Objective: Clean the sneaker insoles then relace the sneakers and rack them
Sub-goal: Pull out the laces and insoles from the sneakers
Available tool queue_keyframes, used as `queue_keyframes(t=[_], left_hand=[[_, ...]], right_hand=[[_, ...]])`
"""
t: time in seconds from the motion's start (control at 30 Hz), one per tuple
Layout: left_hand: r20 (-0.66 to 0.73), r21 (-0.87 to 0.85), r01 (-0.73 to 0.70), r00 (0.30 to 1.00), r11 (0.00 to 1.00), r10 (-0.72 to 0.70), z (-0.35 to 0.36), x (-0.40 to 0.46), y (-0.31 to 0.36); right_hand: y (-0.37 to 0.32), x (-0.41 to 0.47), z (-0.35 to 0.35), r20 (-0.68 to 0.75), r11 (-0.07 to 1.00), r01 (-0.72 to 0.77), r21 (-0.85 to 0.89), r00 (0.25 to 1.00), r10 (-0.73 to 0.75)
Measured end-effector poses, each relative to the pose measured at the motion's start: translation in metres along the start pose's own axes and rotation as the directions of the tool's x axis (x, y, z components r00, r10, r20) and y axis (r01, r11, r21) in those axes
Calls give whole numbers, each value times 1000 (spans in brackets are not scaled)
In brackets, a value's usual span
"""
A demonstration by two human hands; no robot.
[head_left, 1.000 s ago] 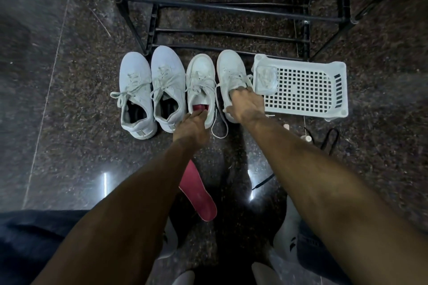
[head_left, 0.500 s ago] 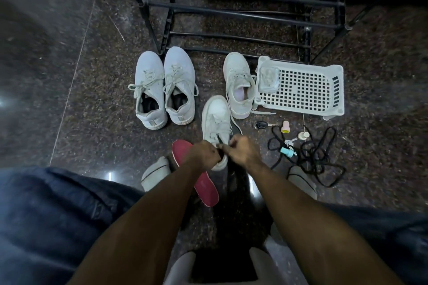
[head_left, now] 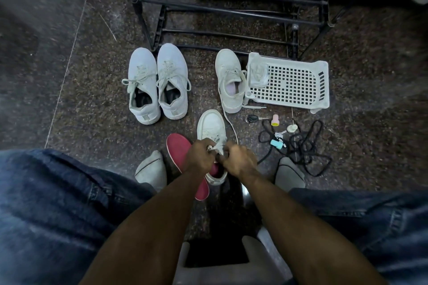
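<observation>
The task looks to be in its early or middle part. The left hand [head_left: 201,157] and the right hand [head_left: 239,160] are close together over the near white leather sneaker [head_left: 212,129], and both pinch its white lace [head_left: 217,146] at the tongue; I judge this as work on the lace, but I cannot tell if it is untying or lacing. One red foam insole [head_left: 178,148] lies on the floor just beside this sneaker, partly under the left forearm, so at least one insole is out. The second white sneaker of the pair [head_left: 229,81] stands further away, touching the white perforated plastic basket [head_left: 298,81], with a loose lace end on the floor. A pair of pale grey laced sneakers [head_left: 157,83] stands to the left. No shoe is on the black metal shoe rack [head_left: 231,7] yet, so racking remains.

The floor is dark speckled polished stone [head_left: 92,99] with thin joints. A tangled black cord [head_left: 305,146] and small bottles lie near the basket.
</observation>
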State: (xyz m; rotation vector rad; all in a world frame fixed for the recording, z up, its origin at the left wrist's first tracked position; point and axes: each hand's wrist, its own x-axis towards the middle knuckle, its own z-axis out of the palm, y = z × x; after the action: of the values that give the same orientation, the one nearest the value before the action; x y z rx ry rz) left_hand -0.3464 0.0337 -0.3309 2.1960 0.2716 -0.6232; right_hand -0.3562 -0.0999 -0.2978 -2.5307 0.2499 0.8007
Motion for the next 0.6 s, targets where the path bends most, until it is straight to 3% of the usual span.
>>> queue_keyframes(t=[0.1, 0.23, 0.3, 0.37, 0.47, 0.6], left_hand=[[-52, -119, 27, 998, 993, -33, -3, 3, 2], [76, -365, 297, 954, 882, -290, -11, 20, 4], [131, -399, 392, 919, 829, -371, -12, 29, 6], [118, -308, 417, 909, 855, -400, -13, 35, 7], [53, 22, 330, 942, 944, -331, -12, 32, 15], [59, 278, 239, 962, 930, -265, -15, 34, 27]], right_hand=[[-2, 2, 0, 8, 1000, 9, -6, 1000, -9], [-4, 3, -2, 25, 999, 16, -30, 1000, -15], [-5, 3, -4, 25, 999, 19, -26, 1000, -18], [-5, 3, -4, 29, 1000, 12, -14, 999, -12], [-4, 3, -3, 33, 1000, 3, 2, 999, -3], [-3, 3, -3, 36, 1000, -6, 7, 999, 6]])
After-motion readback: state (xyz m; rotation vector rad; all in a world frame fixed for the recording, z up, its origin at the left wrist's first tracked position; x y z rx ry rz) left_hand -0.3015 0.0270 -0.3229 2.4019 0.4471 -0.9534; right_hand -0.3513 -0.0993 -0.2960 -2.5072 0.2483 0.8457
